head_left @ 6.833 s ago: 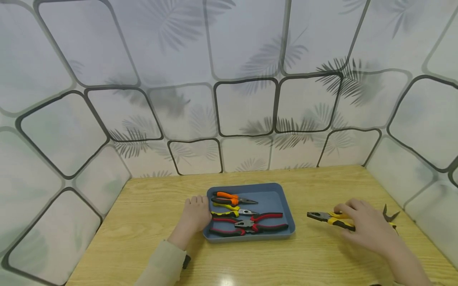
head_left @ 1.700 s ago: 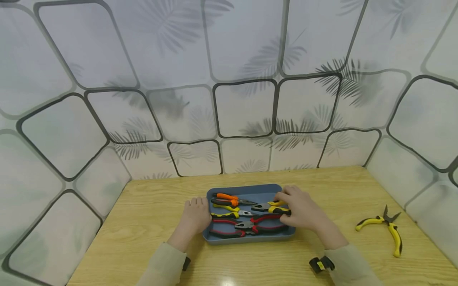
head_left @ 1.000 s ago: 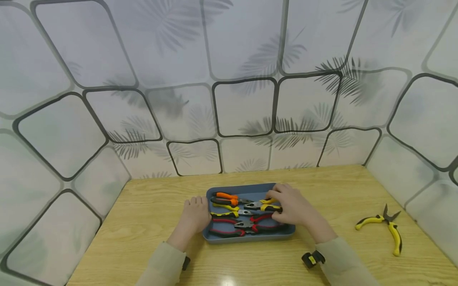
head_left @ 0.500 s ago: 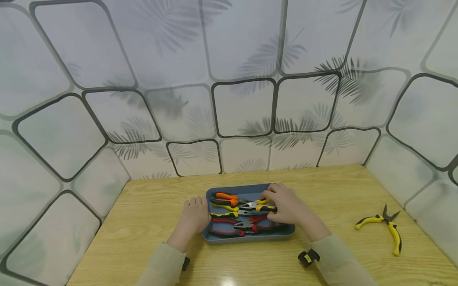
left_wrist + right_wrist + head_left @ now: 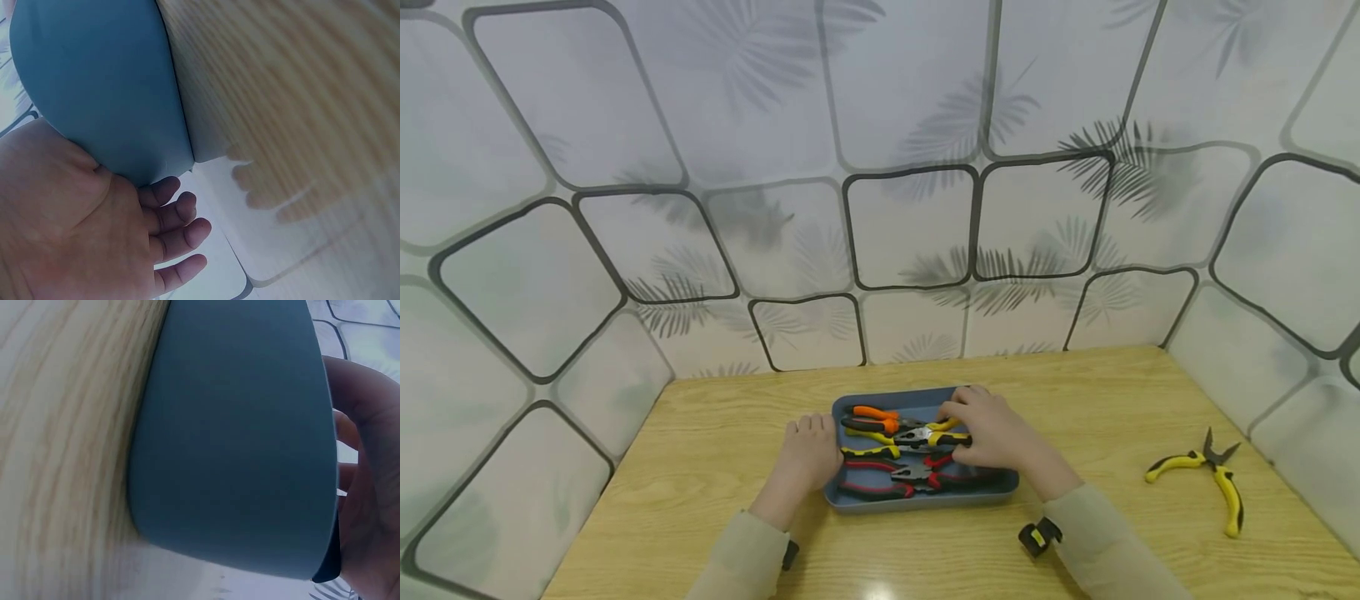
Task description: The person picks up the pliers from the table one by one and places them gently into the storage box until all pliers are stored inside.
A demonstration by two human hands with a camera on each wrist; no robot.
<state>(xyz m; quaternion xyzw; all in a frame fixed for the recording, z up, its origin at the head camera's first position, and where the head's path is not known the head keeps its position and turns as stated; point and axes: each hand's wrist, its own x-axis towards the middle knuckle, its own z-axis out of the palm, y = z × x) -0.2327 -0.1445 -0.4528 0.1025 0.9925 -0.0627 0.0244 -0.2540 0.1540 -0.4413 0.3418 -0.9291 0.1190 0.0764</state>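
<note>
A blue-grey tray lies on the table with several pliers in it. My left hand holds the tray's left side, thumb at the rim; in the left wrist view its fingers extend loosely outside the wall. My right hand reaches over the right rim and grips the handles of yellow-and-black combination pliers, whose head points left. Beneath that head are yellow-and-black long-nose pliers. Orange-and-black needle-nose pliers lie behind. Red-and-black pliers overlap at the front. The tray wall hides the held pliers in the right wrist view.
Another pair of yellow-handled pliers lies spread apart on the wooden table, well right of the tray. Patterned walls close off the back and both sides.
My right hand has carried the yellow-and-black combination pliers from the right side of the table into the tray, sliding them further left over the last second. My left hand stays at the tray.
</note>
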